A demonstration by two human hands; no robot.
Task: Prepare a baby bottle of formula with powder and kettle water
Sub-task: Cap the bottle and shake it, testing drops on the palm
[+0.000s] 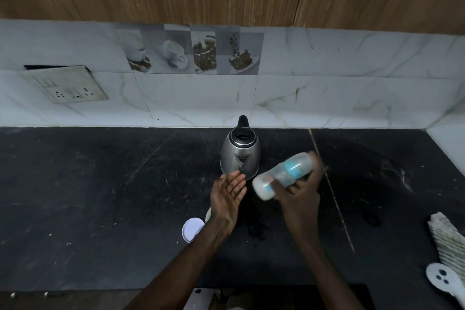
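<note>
My right hand point(299, 190) grips a clear baby bottle point(284, 175) with teal markings. The bottle is tilted almost flat and blurred, one end pointing down-left with white liquid pooled in it. My left hand point(227, 195) is held open, palm facing right, a short gap left of that lower end. A steel kettle point(240, 152) with a black lid and handle stands on the black counter point(100, 184) just behind both hands. A round white lid point(192, 229) lies on the counter under my left wrist, and a second white object beside it is mostly hidden by the wrist.
A tiled wall with a socket plate point(68, 84) rises behind the counter, wooden cabinets above it. A folded striped cloth point(446, 241) and a white plastic piece point(442, 278) lie at the right edge. A wet patch point(256, 226) marks the counter between my arms.
</note>
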